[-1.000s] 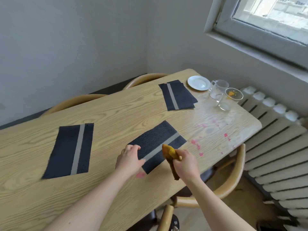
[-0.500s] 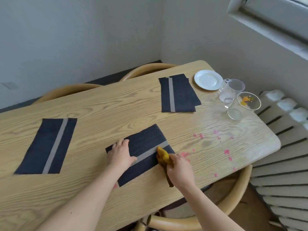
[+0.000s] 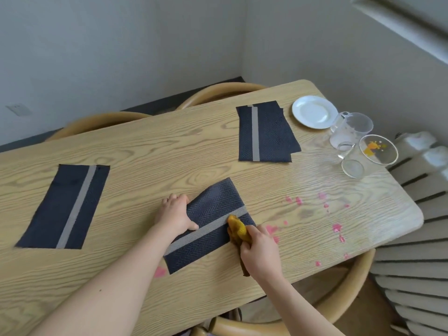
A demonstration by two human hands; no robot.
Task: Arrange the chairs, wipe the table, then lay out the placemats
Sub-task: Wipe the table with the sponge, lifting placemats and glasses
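A dark placemat [image 3: 213,219] with a grey stripe lies tilted near the front edge of the wooden table [image 3: 150,156]. My left hand [image 3: 175,214] rests on its left end with the thumb lying on the stripe. My right hand [image 3: 259,251] grips a bunched yellow cloth [image 3: 237,230] at the mat's right edge. Pink stains [image 3: 335,227] are scattered over the table to the right. A second placemat [image 3: 64,206] lies at the left. Further placemats [image 3: 265,132] are stacked at the back right.
A white plate [image 3: 314,111] and two glass cups [image 3: 351,130] [image 3: 371,155] stand at the table's far right corner. Curved wooden chair backs show behind the table [image 3: 218,92] and below its front edge [image 3: 339,304]. A radiator [image 3: 417,238] runs along the right.
Both hands and the tilted placemat have slid left along the table, uncovering more pink stains at the right. My view has dropped and turned, so the window is now mostly out of frame.
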